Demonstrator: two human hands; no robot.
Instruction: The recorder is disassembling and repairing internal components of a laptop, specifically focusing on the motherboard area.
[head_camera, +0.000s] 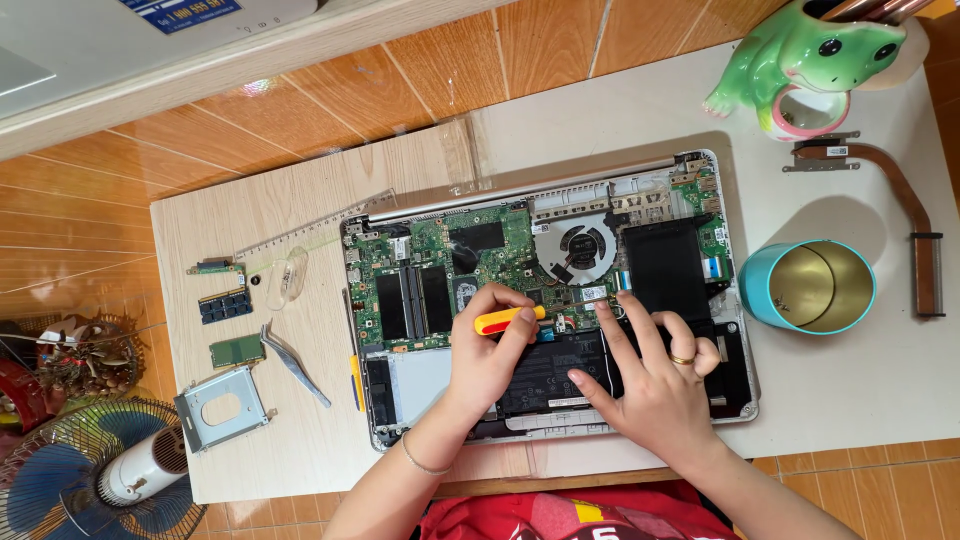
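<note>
Here — screwdriver (508, 320) mid-laptop (400, 440), edges distant

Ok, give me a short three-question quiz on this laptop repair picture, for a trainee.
1. True or false: the left hand holds a screwdriver with a yellow and red handle.
2. Where does the right hand rest? A) on the teal cup B) on the open laptop, near its black battery C) on the frog figure
3. Fill in: the loose copper heat pipe lies to the ____ of the laptop in the picture.

Key: 1 true; 2 B; 3 right
</note>
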